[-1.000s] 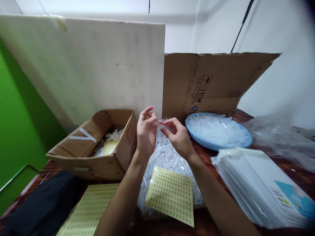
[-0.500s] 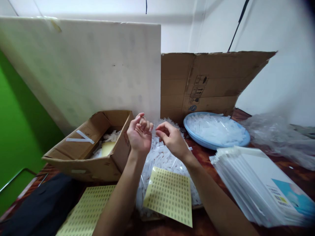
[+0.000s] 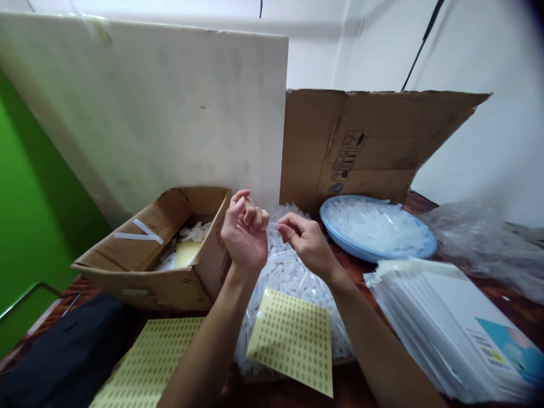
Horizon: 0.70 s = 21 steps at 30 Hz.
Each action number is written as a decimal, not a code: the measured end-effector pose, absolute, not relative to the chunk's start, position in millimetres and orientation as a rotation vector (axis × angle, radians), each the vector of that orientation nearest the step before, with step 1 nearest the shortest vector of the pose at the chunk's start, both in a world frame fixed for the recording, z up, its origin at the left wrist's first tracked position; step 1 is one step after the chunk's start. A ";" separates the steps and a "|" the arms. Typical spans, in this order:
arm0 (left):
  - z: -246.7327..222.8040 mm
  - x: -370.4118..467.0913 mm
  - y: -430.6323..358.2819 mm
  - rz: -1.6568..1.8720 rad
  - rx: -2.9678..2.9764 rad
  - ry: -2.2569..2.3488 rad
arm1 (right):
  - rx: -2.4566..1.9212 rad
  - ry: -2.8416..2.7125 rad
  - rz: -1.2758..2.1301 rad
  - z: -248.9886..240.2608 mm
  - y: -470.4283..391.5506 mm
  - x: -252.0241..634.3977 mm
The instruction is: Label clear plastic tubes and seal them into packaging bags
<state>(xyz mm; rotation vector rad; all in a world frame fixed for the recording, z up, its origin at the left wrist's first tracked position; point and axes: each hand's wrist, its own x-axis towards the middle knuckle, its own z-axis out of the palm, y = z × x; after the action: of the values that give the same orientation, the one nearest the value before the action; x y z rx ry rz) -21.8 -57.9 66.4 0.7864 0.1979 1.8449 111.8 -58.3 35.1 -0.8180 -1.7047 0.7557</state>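
Note:
My left hand (image 3: 245,235) is raised palm up, its fingers curled in. A small translucent plastic strip (image 3: 273,226) spans the gap between my two hands, its left end at my left fingers. My right hand (image 3: 306,242) pinches the other end between thumb and fingertips. Below them lies a heap of small clear and white plastic pieces (image 3: 293,272), which look bagged in clear film. On the front of that heap rests a yellow sticker sheet (image 3: 293,337) with rows of small oval labels.
At the left stands an open cardboard box (image 3: 148,283) with white pieces inside. Another label sheet (image 3: 148,357) and a dark cloth (image 3: 72,351) lie before it. To the right are a blue basin (image 3: 365,249) of plastic pieces, stacked white packets (image 3: 442,317) and crumpled clear plastic (image 3: 488,243).
My right hand has drawn slightly away to the right, and the strip between my hands shows more plainly. The whole view has shifted a little.

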 end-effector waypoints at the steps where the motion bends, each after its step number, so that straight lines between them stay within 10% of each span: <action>1: 67.8 -22.6 -60.5 1.830 0.834 0.202 | -0.802 -1.676 0.919 33.9 -58.0 111.3; 5: 73.9 -28.4 -66.5 1.753 1.022 0.215 | -0.726 -1.539 1.430 33.8 -59.2 108.7; 13: 79.8 -22.8 -69.4 1.854 0.974 0.179 | -0.823 -1.675 0.635 48.1 -74.5 108.7; 21: 83.0 -35.9 -74.5 1.592 1.164 0.197 | -0.634 -1.623 1.283 48.1 -70.5 116.6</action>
<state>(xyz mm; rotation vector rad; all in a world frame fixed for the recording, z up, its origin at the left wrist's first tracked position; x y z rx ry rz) -35.9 -74.5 83.0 1.1640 0.1971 1.5924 116.6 -70.5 48.1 -0.6339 -1.6234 1.2832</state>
